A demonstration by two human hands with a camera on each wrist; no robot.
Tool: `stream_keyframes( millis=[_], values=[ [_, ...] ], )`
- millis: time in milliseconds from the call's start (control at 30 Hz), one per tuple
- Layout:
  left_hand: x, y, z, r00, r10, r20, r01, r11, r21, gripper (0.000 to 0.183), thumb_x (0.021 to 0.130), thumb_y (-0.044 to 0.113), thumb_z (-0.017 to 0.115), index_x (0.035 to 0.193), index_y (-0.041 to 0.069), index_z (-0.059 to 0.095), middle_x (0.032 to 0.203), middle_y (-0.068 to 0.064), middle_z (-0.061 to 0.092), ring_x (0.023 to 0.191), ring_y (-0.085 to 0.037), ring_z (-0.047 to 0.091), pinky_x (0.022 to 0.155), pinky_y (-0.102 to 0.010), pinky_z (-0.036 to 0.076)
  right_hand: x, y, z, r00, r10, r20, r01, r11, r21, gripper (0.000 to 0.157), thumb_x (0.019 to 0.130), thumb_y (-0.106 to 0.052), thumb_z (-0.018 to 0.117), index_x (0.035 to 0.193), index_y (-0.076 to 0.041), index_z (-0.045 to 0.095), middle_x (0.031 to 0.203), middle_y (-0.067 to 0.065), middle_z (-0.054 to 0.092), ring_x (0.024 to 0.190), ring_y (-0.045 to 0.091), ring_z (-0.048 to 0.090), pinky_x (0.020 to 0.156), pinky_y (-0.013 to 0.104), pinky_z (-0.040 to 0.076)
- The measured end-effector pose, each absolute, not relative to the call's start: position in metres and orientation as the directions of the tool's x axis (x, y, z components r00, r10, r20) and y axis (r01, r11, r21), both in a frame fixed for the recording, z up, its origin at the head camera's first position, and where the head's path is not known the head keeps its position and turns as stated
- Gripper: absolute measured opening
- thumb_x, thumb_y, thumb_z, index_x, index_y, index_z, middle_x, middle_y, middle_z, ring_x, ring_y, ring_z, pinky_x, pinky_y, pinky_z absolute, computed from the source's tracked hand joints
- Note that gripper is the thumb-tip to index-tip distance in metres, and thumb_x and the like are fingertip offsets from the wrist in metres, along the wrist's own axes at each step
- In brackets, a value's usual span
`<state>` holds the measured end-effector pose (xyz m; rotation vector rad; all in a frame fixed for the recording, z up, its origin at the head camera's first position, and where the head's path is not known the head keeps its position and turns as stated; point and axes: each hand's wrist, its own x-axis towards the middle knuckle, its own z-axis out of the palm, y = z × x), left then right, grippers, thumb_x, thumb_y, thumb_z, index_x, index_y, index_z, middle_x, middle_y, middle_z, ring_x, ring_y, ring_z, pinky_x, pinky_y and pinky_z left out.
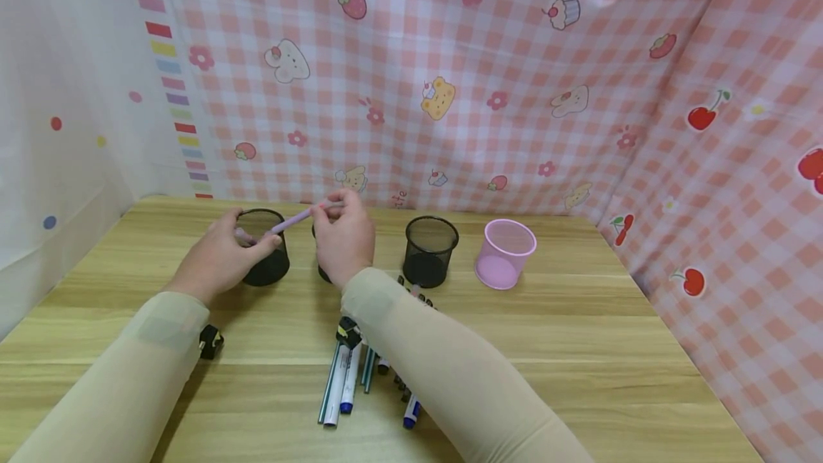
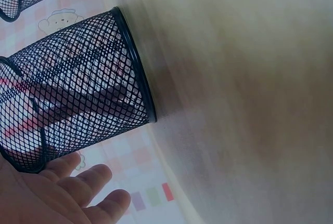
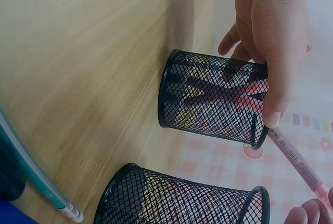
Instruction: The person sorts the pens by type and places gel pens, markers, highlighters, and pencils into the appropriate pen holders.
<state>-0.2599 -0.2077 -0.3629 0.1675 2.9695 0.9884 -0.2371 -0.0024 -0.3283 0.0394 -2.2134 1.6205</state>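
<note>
My left hand point(image 1: 215, 256) holds the rim of the leftmost black mesh pen holder point(image 1: 273, 268), thumb across the near side and fingers round the far side. Crossed pens point(image 3: 218, 94) with pinkish-red upper parts stand inside it, seen through the mesh. My right hand point(image 1: 347, 234) pinches a pale pink pen point(image 1: 294, 221) near one end. The pen slants down to the left, its lower end right at the rim by my left thumb. Behind my right hand, a second black mesh pen holder point(image 1: 323, 274) is mostly hidden.
To the right stand a third black mesh pen holder point(image 1: 427, 268) and a pink one point(image 1: 503, 271). Under my right forearm lie white markers with blue caps point(image 1: 350, 381), teal pencils point(image 1: 329, 384) and several dark pens, partly covered. A checked curtain point(image 1: 411, 113) hangs behind the table.
</note>
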Motion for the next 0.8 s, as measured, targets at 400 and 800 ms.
stream_keyframes(
  millis=[400,800],
  values=[
    [-0.2598,-0.2078,-0.363,-0.995,0.102,0.016,0.091,0.796,0.598,0.127,0.091,0.086,0.047,0.167,-0.004,0.001,0.141,-0.03,0.059,0.132,-0.052,0.056,0.104,-0.072,0.044,-0.2361,-0.0043,-0.3287,-0.928,0.196,0.316,-0.237,0.341,-0.909,0.02,0.101,-0.02,0.073,0.119,-0.013,0.067,0.103,0.002,0.08,0.078,0.006,0.069,0.066,0.023,0.056],
    [-0.2601,-0.2082,-0.3632,-0.994,0.107,0.029,0.103,0.793,0.6,0.125,0.092,0.084,0.049,0.167,-0.004,0.003,0.138,-0.03,0.061,0.128,-0.051,0.059,0.102,-0.07,0.046,-0.2341,-0.0054,-0.3279,-0.933,0.187,0.309,-0.225,0.368,-0.902,0.02,0.102,-0.023,0.072,0.12,-0.014,0.069,0.103,0.001,0.08,0.076,0.004,0.066,0.064,0.021,0.054]
  ],
)
